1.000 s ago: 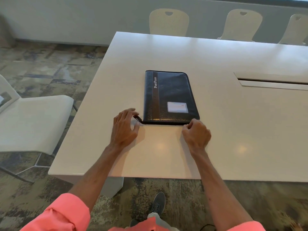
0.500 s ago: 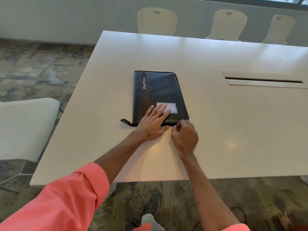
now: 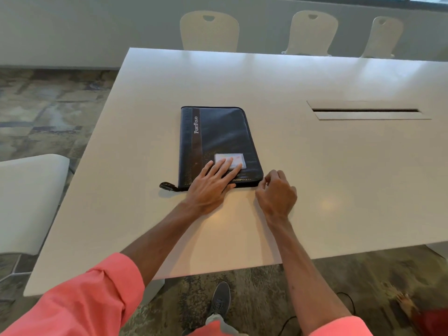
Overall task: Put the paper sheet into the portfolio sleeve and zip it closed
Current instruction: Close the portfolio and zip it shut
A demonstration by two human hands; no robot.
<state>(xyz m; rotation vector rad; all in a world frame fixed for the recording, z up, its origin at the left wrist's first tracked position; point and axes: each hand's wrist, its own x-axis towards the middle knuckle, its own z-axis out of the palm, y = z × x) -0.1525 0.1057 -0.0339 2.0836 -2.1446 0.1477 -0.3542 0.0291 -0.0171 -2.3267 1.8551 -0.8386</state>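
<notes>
On the bench (image 3: 315,190), portfolio (image 3: 218,132) flat and closed, sheet unseen. Pressing the cover, left grip (image 3: 213,183), fingers spread straight. Curled at the near right corner, right grip (image 3: 276,192); pinching anything? Can't tell. Press firmly, pull level round the corner.

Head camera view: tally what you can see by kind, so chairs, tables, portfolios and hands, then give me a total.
Chairs: 4
Table: 1
Portfolio: 1
Hands: 2, the left hand and the right hand
Total: 8
</notes>
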